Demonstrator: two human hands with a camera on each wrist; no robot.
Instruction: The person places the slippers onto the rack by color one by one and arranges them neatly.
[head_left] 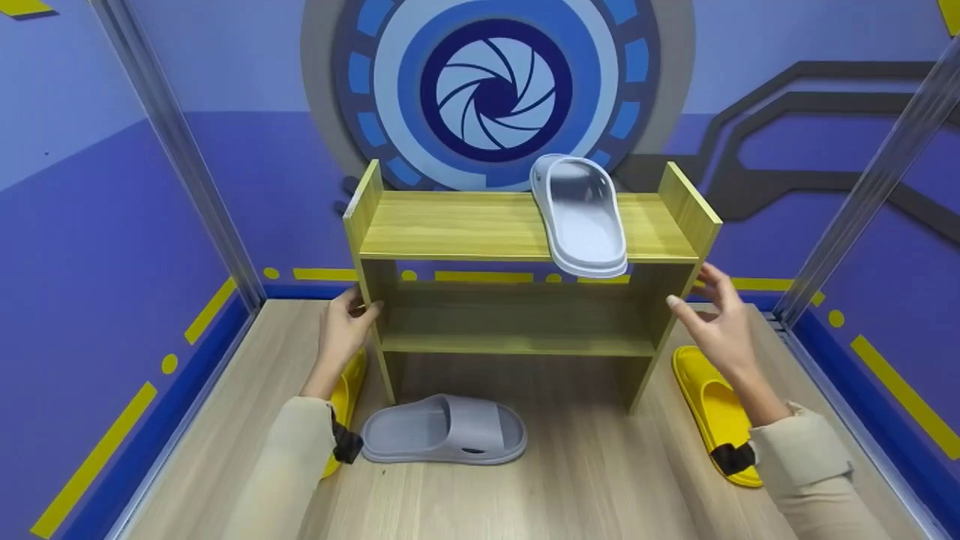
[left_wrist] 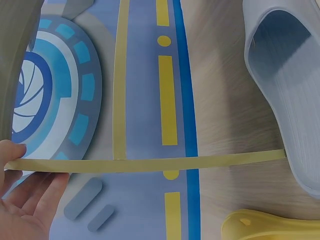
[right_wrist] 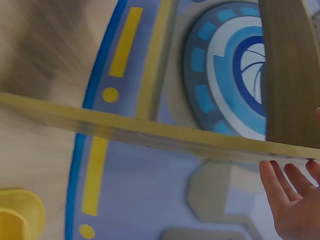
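Note:
A wooden shoe rack (head_left: 517, 319) stands in the middle, with a light grey clog (head_left: 589, 225) on its top board, the toe end toward the wall. My left hand (head_left: 346, 330) pinches the rack's left side panel, thumb on the inner side and fingers outside; the left wrist view shows this hand (left_wrist: 30, 200) at the panel edge. On the other side, my right hand (head_left: 720, 326) is around the right panel with thumb and fingers spread. In the right wrist view, this hand (right_wrist: 295, 200) has nearly straight fingers by the panel's outer face; contact is unclear.
A grey slipper (head_left: 446, 429) lies sideways on the wooden floor (head_left: 570, 480) before the rack. One yellow clog (head_left: 709, 405) is under my right forearm, another yellow shoe (head_left: 346, 390) partly behind my left. Behind the rack is a patterned blue wall (head_left: 262, 180); metal posts (head_left: 180, 150) stand at the corners.

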